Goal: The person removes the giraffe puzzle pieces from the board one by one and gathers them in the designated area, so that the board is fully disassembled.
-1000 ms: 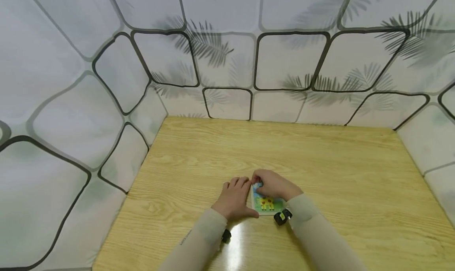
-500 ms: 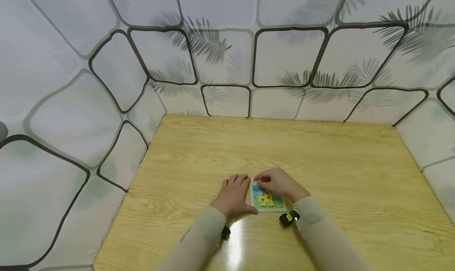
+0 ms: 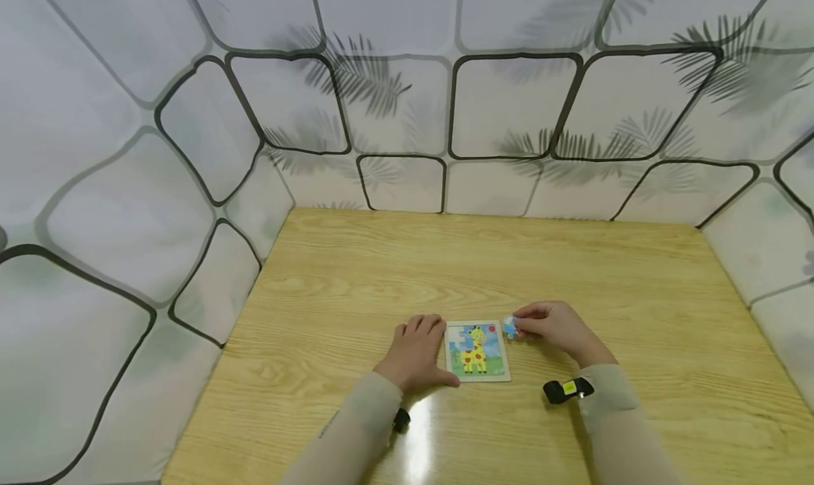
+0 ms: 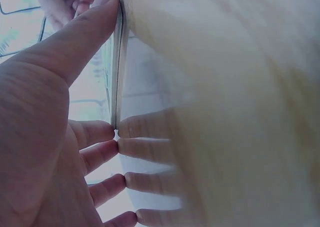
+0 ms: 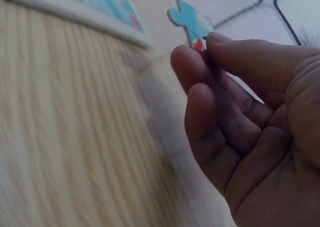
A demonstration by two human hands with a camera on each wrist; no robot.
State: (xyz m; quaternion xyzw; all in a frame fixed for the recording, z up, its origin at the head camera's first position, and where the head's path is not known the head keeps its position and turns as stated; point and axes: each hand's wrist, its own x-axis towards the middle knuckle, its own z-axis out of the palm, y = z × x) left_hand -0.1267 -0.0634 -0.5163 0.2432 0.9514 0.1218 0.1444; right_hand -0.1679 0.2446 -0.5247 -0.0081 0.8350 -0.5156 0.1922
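Note:
A square giraffe jigsaw puzzle (image 3: 473,358) in a pale frame lies on the table. At its upper left a white gap shows in the picture. My left hand (image 3: 415,354) rests flat against the puzzle's left side, fingers spread and thumb at the lower left corner. In the left wrist view the thumb (image 4: 85,34) touches the frame's edge and the fingertips meet the glossy table. To the right of the puzzle my right hand (image 3: 559,329) pinches a blue puzzle piece (image 3: 511,326) between thumb and fingers. The right wrist view shows that piece (image 5: 190,22) raised off the table, with a red patch.
The wood-grain table (image 3: 356,266) extends around the puzzle on all sides. A patterned fabric wall (image 3: 407,184) rises along its back edge, with more fabric at left and right. Black wrist cameras (image 3: 568,389) are strapped under both sleeves.
My right hand has lifted the blue piece from the puzzle's upper left and carried it right, past the frame. The giraffe and the white gap are now uncovered. My left hand has stayed put.

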